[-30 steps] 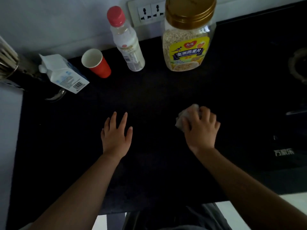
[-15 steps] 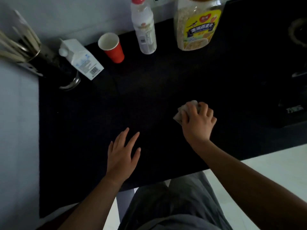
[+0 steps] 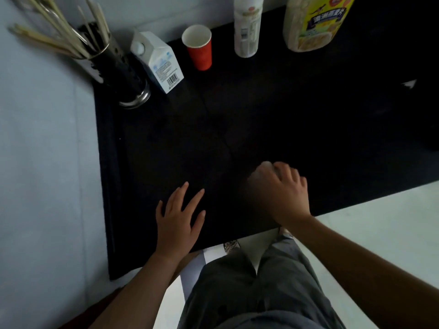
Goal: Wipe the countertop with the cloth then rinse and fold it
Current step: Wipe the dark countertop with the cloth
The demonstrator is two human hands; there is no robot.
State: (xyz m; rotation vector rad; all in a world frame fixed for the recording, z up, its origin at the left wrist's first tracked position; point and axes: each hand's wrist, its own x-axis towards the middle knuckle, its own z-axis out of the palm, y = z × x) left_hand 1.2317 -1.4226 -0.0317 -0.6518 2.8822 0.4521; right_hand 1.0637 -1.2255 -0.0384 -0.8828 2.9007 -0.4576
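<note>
Head view: right hand blurred, fingers curled over crumpled pale cloth, pressed to black worktop. Left hand left of cloth, flat, fingers spread wide. Red paper cup well beyond cloth, by wall.

A home kitchen. A black countertop runs along a pale wall, and near its back edge stand a holder of chopsticks, a milk carton, a red paper cup, a white bottle and a big jar of oats.
</note>
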